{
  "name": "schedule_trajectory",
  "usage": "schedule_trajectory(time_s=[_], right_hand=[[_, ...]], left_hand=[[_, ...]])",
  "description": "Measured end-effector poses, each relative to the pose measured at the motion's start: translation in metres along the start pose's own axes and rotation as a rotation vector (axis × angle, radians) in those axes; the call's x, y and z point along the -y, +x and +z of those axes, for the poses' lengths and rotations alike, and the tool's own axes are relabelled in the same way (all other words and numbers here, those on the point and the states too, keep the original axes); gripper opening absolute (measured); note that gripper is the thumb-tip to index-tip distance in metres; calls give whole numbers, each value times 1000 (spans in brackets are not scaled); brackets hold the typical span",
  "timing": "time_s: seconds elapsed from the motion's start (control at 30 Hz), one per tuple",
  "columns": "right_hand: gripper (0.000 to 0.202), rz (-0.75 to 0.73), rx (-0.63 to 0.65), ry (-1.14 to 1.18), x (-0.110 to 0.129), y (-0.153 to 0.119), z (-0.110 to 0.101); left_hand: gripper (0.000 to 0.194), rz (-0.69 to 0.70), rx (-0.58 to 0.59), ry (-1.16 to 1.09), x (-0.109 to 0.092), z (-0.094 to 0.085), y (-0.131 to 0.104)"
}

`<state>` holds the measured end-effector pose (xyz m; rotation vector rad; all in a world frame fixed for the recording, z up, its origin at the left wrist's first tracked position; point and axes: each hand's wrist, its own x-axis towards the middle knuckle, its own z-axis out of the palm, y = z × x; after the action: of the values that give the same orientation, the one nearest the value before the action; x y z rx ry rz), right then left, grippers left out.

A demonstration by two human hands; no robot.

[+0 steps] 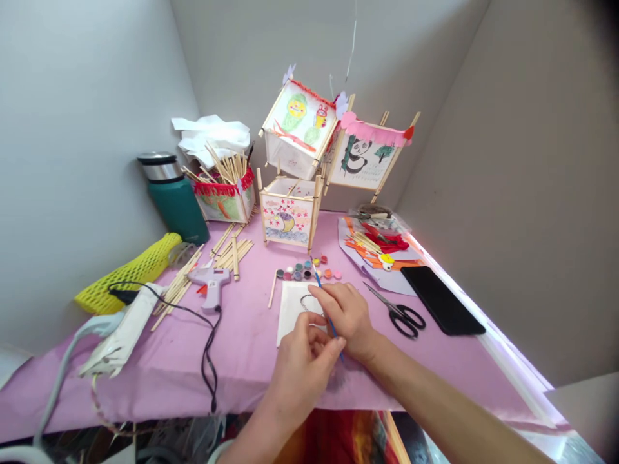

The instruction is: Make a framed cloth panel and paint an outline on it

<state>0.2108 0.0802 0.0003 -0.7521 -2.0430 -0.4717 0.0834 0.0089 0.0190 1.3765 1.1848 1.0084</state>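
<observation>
My right hand (347, 312) is closed around a thin blue paintbrush (317, 276), whose dark tip points away toward the paint pots. Close against it, my left hand (304, 354) has its fingers curled in, its thumb beside the brush's near end. Whatever lies between the left fingers is hidden. Under both hands lies a white paper square (290, 303) with a dark curved outline, partly covered. Several small paint pots (299, 267) in different colours stand just beyond the paper. A short wooden stick (273, 289) rests to its left.
Black-handled scissors (406, 319) and a phone (440, 299) lie at right. Decorated lanterns (289, 216) stand or hang behind. At left are a glue gun (213, 283) with its cord, a power strip (128, 332), wooden sticks (178, 287) and a teal bottle (176, 203).
</observation>
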Motion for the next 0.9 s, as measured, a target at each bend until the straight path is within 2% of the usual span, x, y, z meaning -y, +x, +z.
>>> schedule_trajectory(time_s=[0.1,0.17,0.3,0.4,0.47,0.6,0.7,0.77,0.9], right_hand=[[35,19,14,-24,0,0,-2],[37,13,31,-13,-1,0,-2],[47,-65,55,64,1,1,-1],[53,-74,57,152,2,2,-2],[52,22,37,205,1,3,-2],[36,317,15,268,-9,2,-2],[23,416,39,290,-18,3,0],[18,397,102,289,-21,8,2],[15,221,279,238,-17,30,15]], left_hand=[[21,-88,33,-216,2,5,7],[20,-108,38,-271,2,5,10],[16,-45,-32,-245,-1,-1,12],[21,24,-72,-207,-1,-10,13],[25,58,-128,-154,0,-20,15],[23,88,-354,49,3,-50,24],[22,67,-525,272,9,-71,30],[24,56,-578,315,14,-79,31],[28,53,-545,208,23,-80,31]])
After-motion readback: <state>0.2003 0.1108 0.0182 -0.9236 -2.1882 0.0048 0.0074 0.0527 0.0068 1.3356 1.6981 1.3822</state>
